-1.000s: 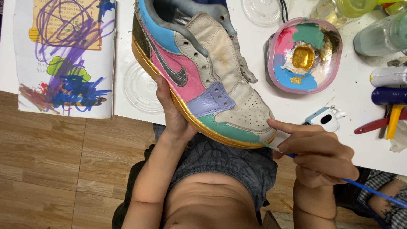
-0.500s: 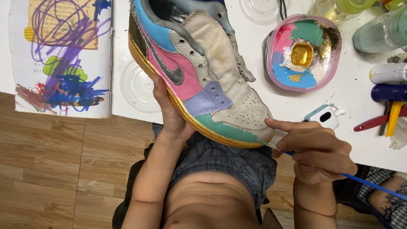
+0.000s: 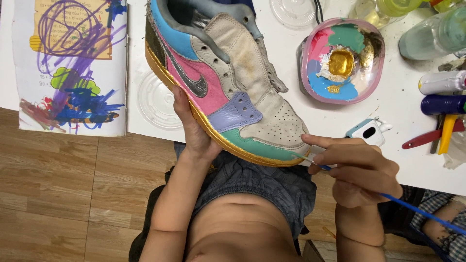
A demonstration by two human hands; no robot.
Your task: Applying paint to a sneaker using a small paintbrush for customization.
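A multicoloured leather sneaker with a gold-painted sole edge [image 3: 228, 92] is held over the edge of the white worktop [image 3: 412, 160] while a thin blue-handled paintbrush [image 3: 388, 196] meets its toe.

The left hand [image 3: 194, 133] cups the sneaker from underneath at mid-sole, its fingers wrapped under the gold rim and gripping it, so the shoe lies tilted with the toe toward the person's right. The right hand [image 3: 357, 170] has its fingers pinched around the paintbrush near the tip, and the bristles touch the gold edge at the toe. On the worktop just beyond the toe sits a clear round dish smeared with pink, green, blue and gold paint [image 3: 342, 60]. A scribbled sheet of paper [image 3: 73, 68] lies well apart at the left.
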